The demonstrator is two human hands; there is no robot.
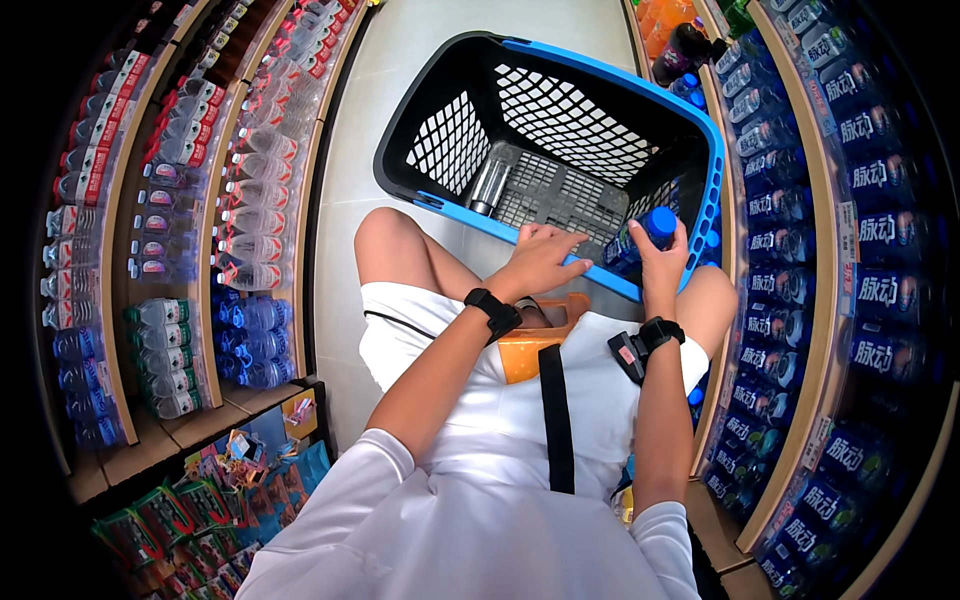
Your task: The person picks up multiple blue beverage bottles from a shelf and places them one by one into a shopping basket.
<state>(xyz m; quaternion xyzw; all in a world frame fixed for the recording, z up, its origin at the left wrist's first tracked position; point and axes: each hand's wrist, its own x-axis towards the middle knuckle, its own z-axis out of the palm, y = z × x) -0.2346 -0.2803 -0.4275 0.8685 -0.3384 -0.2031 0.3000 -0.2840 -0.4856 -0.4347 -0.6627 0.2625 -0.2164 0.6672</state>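
A black shopping basket (540,130) with a blue rim stands tilted in front of my knees, its opening toward me. My left hand (540,262) rests on the near rim, fingers stretched out and apart. In my right hand (660,262) is a drink bottle (625,250) with a blue cap and dark blue label. This bottle tilts over the basket's near right corner, its lower part inside. A clear, silvery bottle (492,180) lies against the left wall inside the basket. Both my wrists wear black straps.
I sit on an orange stool (520,358) in a narrow aisle. Left shelves hold rows of clear water bottles (258,195). Close on the right, shelves hold blue-labelled bottles (775,245). Small packaged goods (200,505) hang at the lower left. Pale floor (400,60) lies beyond the basket.
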